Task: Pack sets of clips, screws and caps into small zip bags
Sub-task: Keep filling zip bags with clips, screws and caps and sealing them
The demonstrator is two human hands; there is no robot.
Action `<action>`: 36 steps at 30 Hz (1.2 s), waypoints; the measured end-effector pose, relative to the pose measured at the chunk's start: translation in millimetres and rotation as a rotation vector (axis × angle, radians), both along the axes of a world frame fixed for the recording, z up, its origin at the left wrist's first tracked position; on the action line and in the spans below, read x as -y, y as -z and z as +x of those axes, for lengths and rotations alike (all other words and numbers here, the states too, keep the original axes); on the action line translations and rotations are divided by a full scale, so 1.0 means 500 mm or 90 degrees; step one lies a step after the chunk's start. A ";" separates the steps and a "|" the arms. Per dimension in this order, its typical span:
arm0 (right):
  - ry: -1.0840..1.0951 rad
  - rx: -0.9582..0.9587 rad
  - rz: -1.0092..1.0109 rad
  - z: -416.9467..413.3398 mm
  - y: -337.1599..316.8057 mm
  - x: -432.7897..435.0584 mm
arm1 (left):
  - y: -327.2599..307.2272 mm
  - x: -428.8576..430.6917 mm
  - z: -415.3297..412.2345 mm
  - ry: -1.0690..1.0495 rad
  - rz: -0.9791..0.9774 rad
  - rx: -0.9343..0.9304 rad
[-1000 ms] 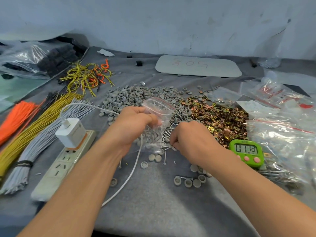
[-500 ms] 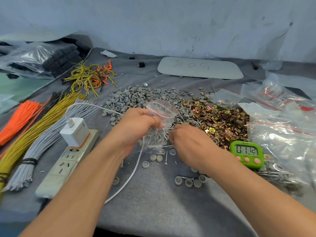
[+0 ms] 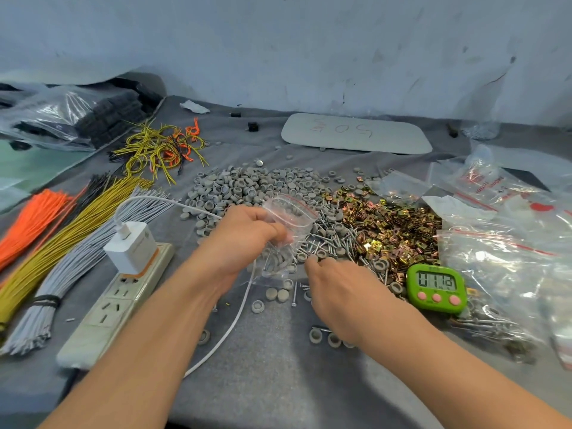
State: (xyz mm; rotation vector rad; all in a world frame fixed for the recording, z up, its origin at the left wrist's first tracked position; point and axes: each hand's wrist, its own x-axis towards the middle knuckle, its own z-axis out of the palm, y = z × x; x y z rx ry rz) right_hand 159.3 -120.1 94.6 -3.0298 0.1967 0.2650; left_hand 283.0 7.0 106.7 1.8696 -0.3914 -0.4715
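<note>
My left hand (image 3: 244, 239) grips a small clear zip bag (image 3: 291, 215) with a red strip at its open mouth; grey caps and screws lie in its lower part. My right hand (image 3: 337, 289) is just right of and below the bag, fingers curled down at the near edge of the screw pile (image 3: 334, 236). Its fingertips are hidden, so I cannot tell what they hold. A heap of grey caps (image 3: 247, 187) lies behind the bag, and brass clips (image 3: 390, 224) are piled to the right.
A green timer (image 3: 436, 284) stands right of my right hand, beside filled zip bags (image 3: 501, 267). At left sit a power strip (image 3: 114, 301) with charger (image 3: 131, 246) and white cable (image 3: 235, 320), plus wire bundles (image 3: 71, 221). Loose caps (image 3: 277, 294) dot the grey cloth.
My right hand has drawn back from the bag's side and dropped toward the near edge of the screws. The left hand keeps the bag in about the same spot.
</note>
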 end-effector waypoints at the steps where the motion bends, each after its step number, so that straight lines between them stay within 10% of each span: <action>1: -0.002 0.000 -0.008 0.001 -0.003 0.002 | 0.001 0.001 0.001 -0.006 0.002 0.002; 36: 0.144 0.141 0.169 0.036 -0.019 0.114 | 0.004 0.015 -0.009 0.018 0.000 0.029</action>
